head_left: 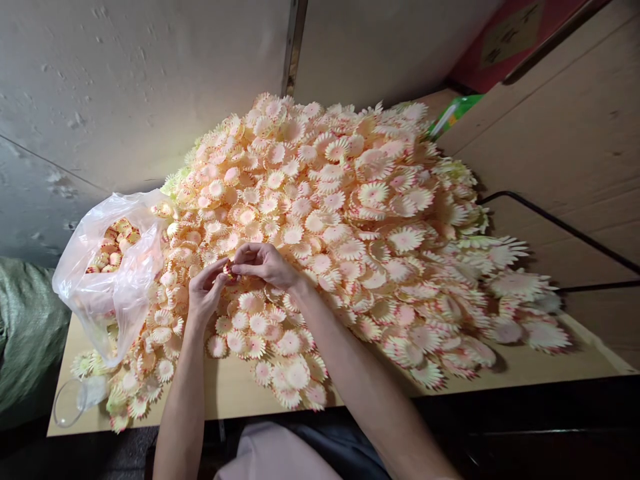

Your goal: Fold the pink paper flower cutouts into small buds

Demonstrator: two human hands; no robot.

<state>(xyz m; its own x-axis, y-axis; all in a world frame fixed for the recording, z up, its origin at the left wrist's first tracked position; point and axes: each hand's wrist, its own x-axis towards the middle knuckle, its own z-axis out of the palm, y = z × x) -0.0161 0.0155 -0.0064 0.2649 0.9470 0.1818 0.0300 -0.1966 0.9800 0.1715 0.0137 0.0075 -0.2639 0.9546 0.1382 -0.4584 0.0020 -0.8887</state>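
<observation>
Piece: a small red-and-yellow bit (229, 269) sits between the fingertips of both hands, above the near-left part of the flower heap; its exact shape is too small to tell.
Left hand (204, 285): thumb and forefinger pinch the piece from its left side.
Right hand (264, 264): thumb and forefinger close on it from the other side, the remaining fingers curled.
Grip: light fingertip pressure seems best — the thin, notched rims look easy to tear or crease.
Flowers (345, 250): frilled cups heaped over the table (233, 387); wrists kept high would probably spare those beneath.
Bag (83, 270): clear plastic, left of the hands, with compact buds (111, 250) inside — its loose film is best kept off the fingers.
</observation>
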